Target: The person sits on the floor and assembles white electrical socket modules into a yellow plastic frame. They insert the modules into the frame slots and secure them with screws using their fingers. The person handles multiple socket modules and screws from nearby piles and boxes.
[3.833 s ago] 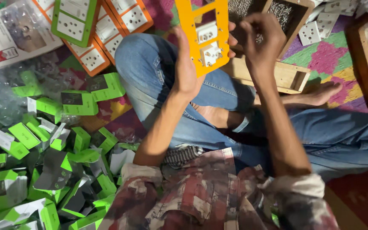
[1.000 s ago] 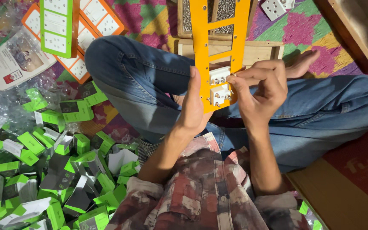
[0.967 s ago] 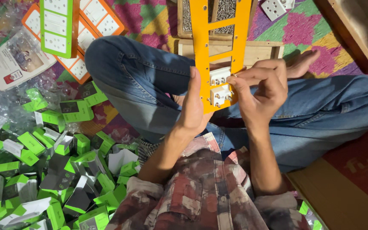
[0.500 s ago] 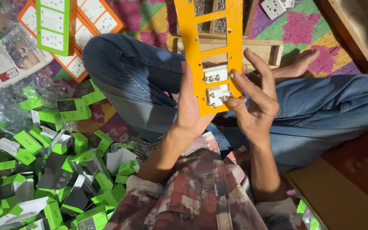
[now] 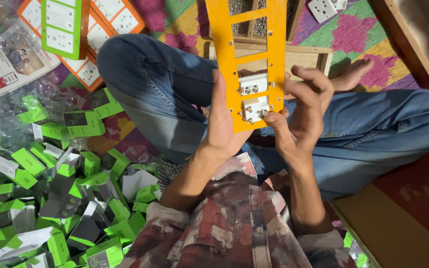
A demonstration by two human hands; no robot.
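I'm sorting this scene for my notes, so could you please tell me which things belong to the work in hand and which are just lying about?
In hand:
orange plate
two white modules seated in it
left hand
right hand

Lying about:
green boxes
finished panels
leaflet
wooden tray
loose white socket

Panel (image 5: 248, 59) upright above the lap, left hand (image 5: 222, 124) on its left edge, right hand (image 5: 301, 116) on its right. Two modules (image 5: 254, 97) sit in the panel's lower openings. Wooden tray (image 5: 294, 52) behind the panel. Small boxes (image 5: 60, 198) heaped on the floor left of the panel; finished boards (image 5: 75, 34) beyond them.
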